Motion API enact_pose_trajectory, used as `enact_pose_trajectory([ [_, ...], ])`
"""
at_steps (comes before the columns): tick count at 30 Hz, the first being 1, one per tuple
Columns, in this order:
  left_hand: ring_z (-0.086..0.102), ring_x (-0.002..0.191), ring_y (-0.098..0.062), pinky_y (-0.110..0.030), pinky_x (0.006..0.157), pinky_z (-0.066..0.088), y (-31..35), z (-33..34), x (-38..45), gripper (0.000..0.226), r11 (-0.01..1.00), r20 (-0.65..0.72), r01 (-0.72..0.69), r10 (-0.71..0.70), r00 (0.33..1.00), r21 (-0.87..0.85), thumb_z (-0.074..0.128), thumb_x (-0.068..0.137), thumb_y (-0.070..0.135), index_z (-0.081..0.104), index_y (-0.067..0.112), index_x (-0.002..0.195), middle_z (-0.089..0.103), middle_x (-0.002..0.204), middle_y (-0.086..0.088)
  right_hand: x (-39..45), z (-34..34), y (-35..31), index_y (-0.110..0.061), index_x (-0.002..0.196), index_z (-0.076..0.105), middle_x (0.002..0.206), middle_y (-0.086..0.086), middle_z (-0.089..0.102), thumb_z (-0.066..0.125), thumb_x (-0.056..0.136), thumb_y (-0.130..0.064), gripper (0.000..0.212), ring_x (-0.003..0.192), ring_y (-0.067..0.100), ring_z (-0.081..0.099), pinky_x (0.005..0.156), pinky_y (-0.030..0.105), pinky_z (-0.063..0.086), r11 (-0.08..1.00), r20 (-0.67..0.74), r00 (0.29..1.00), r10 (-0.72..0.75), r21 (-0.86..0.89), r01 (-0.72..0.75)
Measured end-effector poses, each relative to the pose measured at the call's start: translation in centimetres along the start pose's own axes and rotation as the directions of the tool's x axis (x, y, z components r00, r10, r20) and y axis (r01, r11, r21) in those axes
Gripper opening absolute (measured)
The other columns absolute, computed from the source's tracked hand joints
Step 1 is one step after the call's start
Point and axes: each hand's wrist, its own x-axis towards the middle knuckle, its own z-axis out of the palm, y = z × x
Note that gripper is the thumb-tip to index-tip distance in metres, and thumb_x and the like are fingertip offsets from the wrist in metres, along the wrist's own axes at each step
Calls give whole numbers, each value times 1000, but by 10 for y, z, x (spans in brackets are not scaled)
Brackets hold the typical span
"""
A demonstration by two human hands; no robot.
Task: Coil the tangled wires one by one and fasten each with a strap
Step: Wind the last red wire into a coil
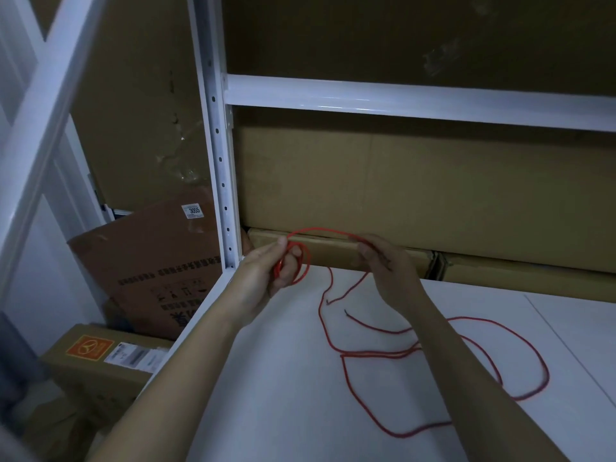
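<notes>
My left hand (271, 271) is raised above the far left corner of the white shelf board (266, 378), fingers curled in around a small coil of the red wire (443, 353); several loops pass round my fingers (293, 261) and are gripped there. From the coil one strand arcs over to my right hand (386, 265), which pinches it between thumb and fingertips just above the far edge of the board. Rest of the wire hangs down from both hands and lies loose on the board: two cut ends near the middle, then wide, sprawling loops running under my right forearm towards the right side. Rack upright (221, 168) stands at the far left corner. Cardboard boxes (400, 181) are stacked along the far edge, behind my hands. Dim light.
</notes>
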Motion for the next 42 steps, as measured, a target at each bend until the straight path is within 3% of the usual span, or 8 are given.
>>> enact_pose_trajectory([
  [5,34,46,-8,-15,51,33,6,8,5,38,986,-56,-2,-8,998,-170,30,104,29,55,7,87,42,53,2,14,5,-15,-19,97,56,53,-12,45,47,99,-19,9,48,2,38,49,19,31,995,-181,982,49,90,-33],
  [9,38,46,-7,-14,51,36,11,18,9,34,962,-93,-49,24,995,-270,34,102,30,54,8,85,46,53,3,19,14,-10,-16,87,50,64,-5,52,50,98,-25,14,59,11,47,52,29,37,951,-316,947,-54,-307,-48],
  [15,49,57,-7,-16,60,45,15,24,21,31,941,-242,-164,93,966,-294,35,104,23,59,6,96,56,59,4,-5,39,14,-12,106,65,93,5,63,47,94,-14,22,84,16,52,70,20,35,820,37,958,-283,-510,261],
  [19,55,58,-7,-18,63,49,16,24,27,20,947,-308,-170,81,948,-273,35,104,13,54,7,104,63,72,0,-26,45,17,-26,140,46,102,2,56,42,99,-8,45,80,11,47,63,9,30,849,245,960,-136,-471,240],
  [25,56,70,-8,-23,83,47,2,16,37,22,988,-388,-140,155,908,69,32,104,11,45,9,121,62,89,0,-38,46,10,-18,130,46,100,3,63,41,101,-14,30,83,14,58,74,23,46,873,210,978,-9,-474,110],
  [29,59,87,-16,-35,94,44,-14,11,37,15,875,-259,-154,298,919,459,32,104,22,46,24,97,62,90,1,-45,45,4,-14,123,58,106,4,67,47,96,-15,29,92,18,62,82,31,52,825,310,932,-187,-466,321],
  [36,55,61,-7,-30,70,47,-28,-2,24,32,544,130,-108,-1,992,832,35,102,36,53,14,89,64,74,2,-34,17,-2,-8,103,66,89,5,67,54,81,-3,26,75,21,60,63,31,49,570,294,772,-564,-538,621],
  [42,47,51,-11,-22,59,40,-25,24,-10,61,799,190,-20,-118,975,601,22,98,51,63,9,80,59,59,-2,-10,-5,-6,-16,84,69,77,-1,62,52,91,-23,20,72,19,53,66,32,39,614,87,830,-551,-631,474],
])
